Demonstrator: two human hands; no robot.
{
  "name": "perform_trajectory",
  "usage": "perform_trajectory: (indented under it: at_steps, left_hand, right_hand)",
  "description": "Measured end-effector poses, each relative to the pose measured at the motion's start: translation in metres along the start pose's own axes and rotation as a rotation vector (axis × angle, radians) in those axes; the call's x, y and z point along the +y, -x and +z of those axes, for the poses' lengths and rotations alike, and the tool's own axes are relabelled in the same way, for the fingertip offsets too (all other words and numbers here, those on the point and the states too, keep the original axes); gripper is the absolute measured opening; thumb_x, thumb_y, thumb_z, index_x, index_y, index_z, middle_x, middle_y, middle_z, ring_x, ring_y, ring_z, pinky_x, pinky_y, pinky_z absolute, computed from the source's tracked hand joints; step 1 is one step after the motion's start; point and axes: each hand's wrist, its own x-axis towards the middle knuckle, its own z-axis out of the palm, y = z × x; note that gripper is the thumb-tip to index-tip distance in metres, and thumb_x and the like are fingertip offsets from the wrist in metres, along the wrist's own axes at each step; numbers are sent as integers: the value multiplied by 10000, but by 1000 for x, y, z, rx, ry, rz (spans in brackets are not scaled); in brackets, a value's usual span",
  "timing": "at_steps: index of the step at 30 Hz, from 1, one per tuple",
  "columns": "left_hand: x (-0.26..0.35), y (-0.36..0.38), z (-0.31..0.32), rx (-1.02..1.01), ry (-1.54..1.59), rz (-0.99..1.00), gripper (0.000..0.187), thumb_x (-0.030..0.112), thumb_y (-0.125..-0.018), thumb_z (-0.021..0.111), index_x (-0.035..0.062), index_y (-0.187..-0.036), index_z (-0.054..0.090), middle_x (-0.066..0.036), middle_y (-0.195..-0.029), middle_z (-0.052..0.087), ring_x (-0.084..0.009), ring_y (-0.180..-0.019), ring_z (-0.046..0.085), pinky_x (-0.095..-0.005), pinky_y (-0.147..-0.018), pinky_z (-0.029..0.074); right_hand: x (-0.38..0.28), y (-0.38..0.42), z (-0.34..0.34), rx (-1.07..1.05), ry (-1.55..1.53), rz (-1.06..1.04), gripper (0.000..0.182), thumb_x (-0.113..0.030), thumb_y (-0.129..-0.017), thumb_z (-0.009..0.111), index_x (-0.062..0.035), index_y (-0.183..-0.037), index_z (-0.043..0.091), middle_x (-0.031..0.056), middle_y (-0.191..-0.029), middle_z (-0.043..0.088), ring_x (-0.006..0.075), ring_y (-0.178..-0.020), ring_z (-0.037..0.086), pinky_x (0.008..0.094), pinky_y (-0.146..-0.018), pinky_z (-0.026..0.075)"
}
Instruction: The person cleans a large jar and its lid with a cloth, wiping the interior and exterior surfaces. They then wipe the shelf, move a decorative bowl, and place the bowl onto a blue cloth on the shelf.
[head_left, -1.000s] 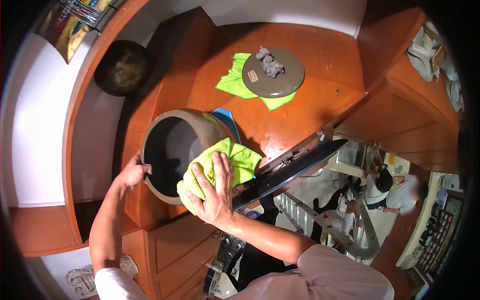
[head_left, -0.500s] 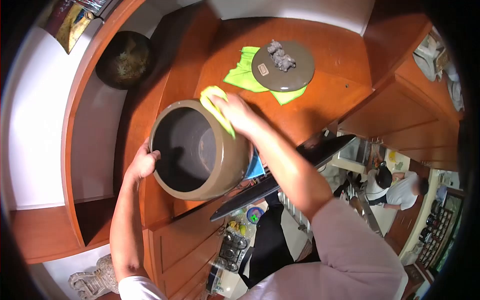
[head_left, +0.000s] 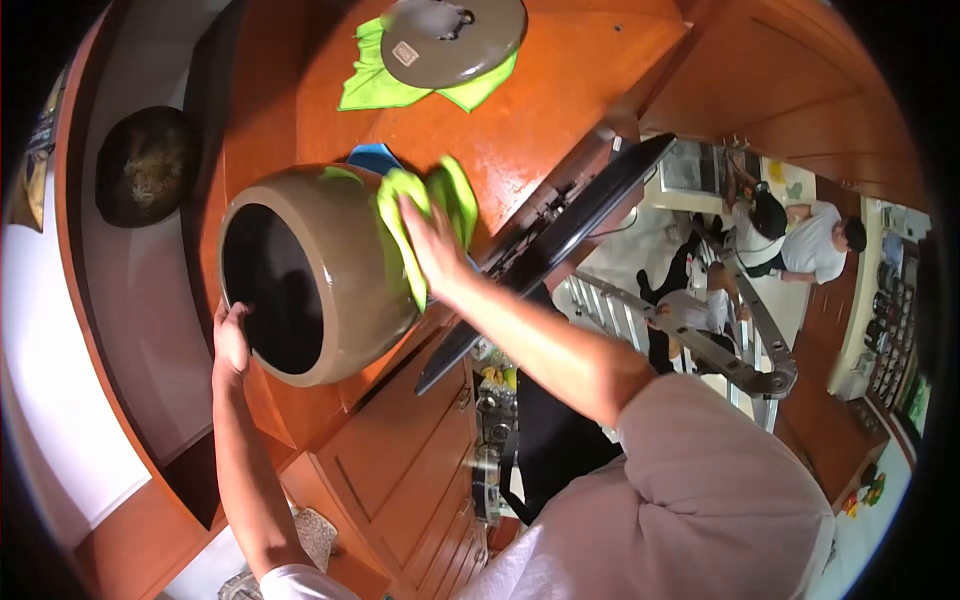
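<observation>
A large brown glazed ceramic jar is tipped on its side on the wooden surface, its dark mouth facing left. My left hand grips the jar's rim at the lower left, thumb over the edge. In my right hand is a bunched yellow-green cloth, pressed against the jar's side near its base. Part of a blue cloth shows behind the jar. Farther back, the jar's round lid with a grey sculpted knob lies on another green cloth.
A black flat panel, like a screen, stands along the wooden surface's edge at right. Beyond and below are a metal ladder and several people. A dark round decorative plate sits in the left shelf.
My right hand and cloth have moved from the jar's rim to its side near the base. The jar's mouth has turned farther left, and the view has shifted.
</observation>
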Motion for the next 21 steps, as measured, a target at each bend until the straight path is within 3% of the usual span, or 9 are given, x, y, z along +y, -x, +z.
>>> perform_trajectory:
  at_steps: [3,5,11,15,16,18,19,20,21]
  left_hand:
    - [-8,-6,-7,11,-16,-8,230,172,-886,536,45,-1068,594,-17,-960,557,-159,-949,507,-302,-928,390]
    - [-8,-4,-3,41,29,-12,183,187,-904,531,55,-1016,587,-7,-940,538,-149,-925,494,-295,-912,381]
    - [-16,-11,-14,4,-23,-9,168,183,-912,521,57,-1006,580,8,-912,531,-134,-891,484,-274,-877,378]
    - [-10,-7,-6,3,45,-14,194,185,-914,528,45,-1027,600,8,-929,554,-129,-908,502,-273,-889,389]
    - [-13,-7,-8,2,24,-12,202,186,-915,529,42,-1036,604,4,-943,563,-132,-919,509,-276,-897,393]
    - [-13,-9,-9,4,-8,5,219,190,-918,533,36,-1053,612,-4,-971,581,-137,-942,523,-283,-912,400]
    - [-13,-8,-8,-33,70,-11,260,203,-923,532,22,-1089,617,-26,-1035,607,-159,-1023,543,-301,-983,394]
    - [-18,-10,-7,-8,78,11,407,279,-957,566,-9,-1242,610,-76,-1211,629,-201,-1191,539,-314,-1077,357]
    - [-4,4,0,-20,49,32,518,366,-978,559,-16,-1329,565,-95,-1303,600,-216,-1270,504,-319,-1111,329]
  right_hand:
    - [51,111,27,195,-393,216,747,-431,-1061,443,-45,-1597,95,209,-1614,235,319,-1498,252,425,-1223,232]
    - [56,121,56,382,34,30,721,-426,-1062,432,-53,-1601,133,220,-1640,161,355,-1520,183,444,-1241,153]
    - [43,42,18,292,-296,239,642,-470,-1048,463,27,-1449,395,251,-1441,459,365,-1349,422,436,-1137,316]
    - [84,114,94,760,-613,385,655,-488,-1074,404,56,-1439,387,213,-1373,516,288,-1231,513,387,-1075,381]
    - [81,143,104,660,-468,410,715,-597,-1027,448,2,-1416,434,120,-1235,607,220,-1110,599,342,-951,500]
    - [189,181,147,626,-495,896,369,-299,-1050,412,-20,-1222,580,131,-1117,644,233,-989,638,364,-871,528]
    - [144,177,136,553,-496,904,319,-251,-1030,411,-26,-1156,598,125,-1058,659,241,-939,654,377,-828,545]
    - [99,172,116,475,-491,907,279,-203,-1010,411,-32,-1091,616,119,-998,673,248,-889,669,389,-784,562]
    - [105,180,98,359,-671,884,240,-219,-1021,451,-51,-999,622,79,-891,678,233,-778,675,402,-696,575]
